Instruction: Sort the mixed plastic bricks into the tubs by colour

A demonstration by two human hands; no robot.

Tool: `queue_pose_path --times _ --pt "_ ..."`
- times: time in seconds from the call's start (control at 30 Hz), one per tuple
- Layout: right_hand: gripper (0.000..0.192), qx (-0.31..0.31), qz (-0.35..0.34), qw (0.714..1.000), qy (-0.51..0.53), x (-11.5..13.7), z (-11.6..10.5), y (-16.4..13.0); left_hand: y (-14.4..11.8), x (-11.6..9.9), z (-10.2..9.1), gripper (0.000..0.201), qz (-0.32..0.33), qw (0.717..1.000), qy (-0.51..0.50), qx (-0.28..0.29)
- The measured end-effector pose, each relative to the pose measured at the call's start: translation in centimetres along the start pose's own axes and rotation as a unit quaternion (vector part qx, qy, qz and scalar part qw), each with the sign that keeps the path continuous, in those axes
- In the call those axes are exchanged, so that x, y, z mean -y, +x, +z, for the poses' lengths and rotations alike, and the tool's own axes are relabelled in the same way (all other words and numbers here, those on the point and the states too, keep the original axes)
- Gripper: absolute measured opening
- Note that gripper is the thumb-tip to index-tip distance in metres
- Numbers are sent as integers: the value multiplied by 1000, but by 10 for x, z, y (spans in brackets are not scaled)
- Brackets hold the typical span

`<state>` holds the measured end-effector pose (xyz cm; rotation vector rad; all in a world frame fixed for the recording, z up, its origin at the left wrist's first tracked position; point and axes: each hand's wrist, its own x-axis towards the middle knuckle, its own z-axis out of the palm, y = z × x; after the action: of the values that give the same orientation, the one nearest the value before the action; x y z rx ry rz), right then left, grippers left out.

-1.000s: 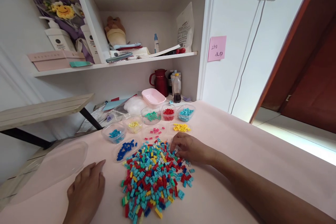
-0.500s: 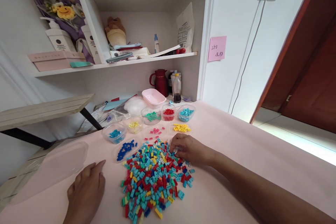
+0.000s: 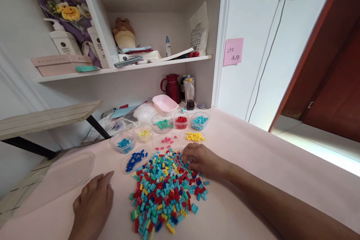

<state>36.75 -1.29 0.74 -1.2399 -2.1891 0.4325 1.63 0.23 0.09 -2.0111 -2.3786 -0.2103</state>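
Observation:
A heap of small mixed bricks point(image 3: 165, 191) in teal, red, yellow and blue lies on the pink table point(image 3: 253, 150). My right hand point(image 3: 201, 159) rests on the heap's far right edge, fingers curled down among the bricks; whether it pinches one is hidden. My left hand point(image 3: 92, 204) lies flat on the table left of the heap, holding nothing. Beyond the heap stand clear tubs and lids of sorted bricks: dark blue point(image 3: 135, 157), blue point(image 3: 123, 143), yellow point(image 3: 144, 133), green point(image 3: 162, 123), red point(image 3: 180, 120), light blue point(image 3: 199, 120), pink point(image 3: 166, 141) and yellow point(image 3: 194, 136).
A large clear lid point(image 3: 59, 178) lies at the left. A pink tray point(image 3: 164, 103), a red jug point(image 3: 172, 87) and bottles point(image 3: 189, 93) stand at the back under a cluttered shelf point(image 3: 126, 67). A wooden bench point(image 3: 47, 116) is at the left, a wooden door point(image 3: 332, 82) at the right.
Almost nothing differs. My right hand's fingers shift slightly among the bricks at the heap's edge; my left hand stays flat.

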Motion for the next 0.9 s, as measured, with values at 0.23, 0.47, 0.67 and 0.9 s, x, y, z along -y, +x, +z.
queue_pose_path --times 0.23,0.47,0.67,0.9 --pt "10 -80 2 994 81 6 -9 0 3 6 6 49 10 1000 -10 -12" --pt "12 -46 84 964 249 10 -8 0 2 6 6 48 6 1000 -10 -16" --pt "13 -40 93 955 278 9 -5 1 3 8 8 49 9 1000 -5 -16" --pt "17 -47 107 943 312 9 -5 1 4 4 6 51 2 1000 0 -9"
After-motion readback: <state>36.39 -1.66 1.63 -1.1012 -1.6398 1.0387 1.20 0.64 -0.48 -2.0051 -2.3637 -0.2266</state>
